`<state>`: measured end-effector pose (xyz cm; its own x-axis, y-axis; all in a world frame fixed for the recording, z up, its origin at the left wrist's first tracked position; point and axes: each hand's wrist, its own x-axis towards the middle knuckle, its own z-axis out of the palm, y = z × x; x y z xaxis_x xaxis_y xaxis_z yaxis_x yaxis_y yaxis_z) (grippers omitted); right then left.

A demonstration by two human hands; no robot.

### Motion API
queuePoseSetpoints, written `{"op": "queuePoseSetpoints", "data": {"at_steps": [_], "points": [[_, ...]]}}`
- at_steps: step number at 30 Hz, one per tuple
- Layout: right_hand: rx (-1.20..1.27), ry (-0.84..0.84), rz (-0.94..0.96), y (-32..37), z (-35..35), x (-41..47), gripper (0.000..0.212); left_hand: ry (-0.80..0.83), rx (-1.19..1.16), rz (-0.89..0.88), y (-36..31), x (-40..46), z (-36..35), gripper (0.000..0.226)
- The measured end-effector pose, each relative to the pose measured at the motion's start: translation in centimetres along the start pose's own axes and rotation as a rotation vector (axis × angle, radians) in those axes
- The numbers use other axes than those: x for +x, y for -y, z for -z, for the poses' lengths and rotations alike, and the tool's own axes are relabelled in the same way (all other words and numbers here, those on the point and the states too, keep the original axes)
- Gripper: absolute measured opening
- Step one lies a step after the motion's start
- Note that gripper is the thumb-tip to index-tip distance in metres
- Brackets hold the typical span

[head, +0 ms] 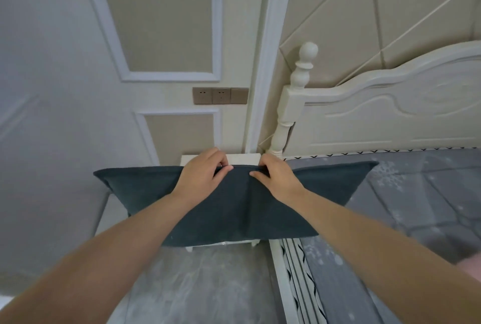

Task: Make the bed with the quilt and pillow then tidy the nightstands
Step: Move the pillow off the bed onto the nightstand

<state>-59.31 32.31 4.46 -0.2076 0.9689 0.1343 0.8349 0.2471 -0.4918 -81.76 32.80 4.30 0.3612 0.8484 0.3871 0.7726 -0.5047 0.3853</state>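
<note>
The dark blue pillow (223, 206) is pinched along its top edge by the left hand (205, 170) and right hand (274, 174). It is probably best carried rightward of the grip onto the bed (416, 206) and laid flat below the headboard (390, 113).

The pillow (229, 209) I'm gripping in my left hand (205, 171) and right hand (276, 175) is a plain dark slate blue. The bed sheet (416, 206) is grey, checked in lighter and darker squares with pale snowflakes. The mattress edge (299, 279) has grey and white stripes with a black zigzag band. The headboard (390, 110) and its bedpost (299, 89) are cream white. The nightstand (242, 158) top is white. The socket plate (220, 95) is brown-bronze. The wall panels (161, 16) are beige, framed in white moulding
</note>
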Motion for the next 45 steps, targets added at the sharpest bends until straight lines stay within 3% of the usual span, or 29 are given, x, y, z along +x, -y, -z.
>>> {"op": "queuePoseSetpoints", "data": {"at_steps": [5,15,25,30,37,41,43,45], "points": [[-0.011,0.035,-0.034,0.5,-2.9,3.1,0.024,0.027,-0.037,-0.009,4.4,1.0,-0.9,0.018],[-0.039,0.13,-0.044,-3.0,-6.5,12.1,0.025,0.087,-0.087,0.156,11.0,7.4,-5.3,0.017],[-0.03,0.367,-0.077,-9.8,-12.9,23.8,0.016,0.208,-0.043,0.364,17.6,14.5,-12.5,0.023],[-0.005,0.355,-0.048,-10.9,-15.7,28.3,0.02,0.151,-0.023,0.554,20.7,16.7,-15.3,0.019],[-0.057,0.398,-0.013,-12.9,-16.9,34.4,0.019,0.201,0.063,0.53,24.8,21.3,-17.3,0.018],[-0.195,0.344,-0.051,-13.3,-18.1,39.1,0.017,0.115,0.096,0.55,27.2,23.6,-18.7,0.008],[-0.267,0.344,-0.07,-13.8,-19.1,40.5,0.03,0.204,0.113,0.614,28.3,23.1,-19.9,0.039],[-0.298,0.413,-0.138,-14.5,-20.4,40.8,0.066,0.438,0.163,0.67,29.7,21.5,-21.4,0.075]]}}
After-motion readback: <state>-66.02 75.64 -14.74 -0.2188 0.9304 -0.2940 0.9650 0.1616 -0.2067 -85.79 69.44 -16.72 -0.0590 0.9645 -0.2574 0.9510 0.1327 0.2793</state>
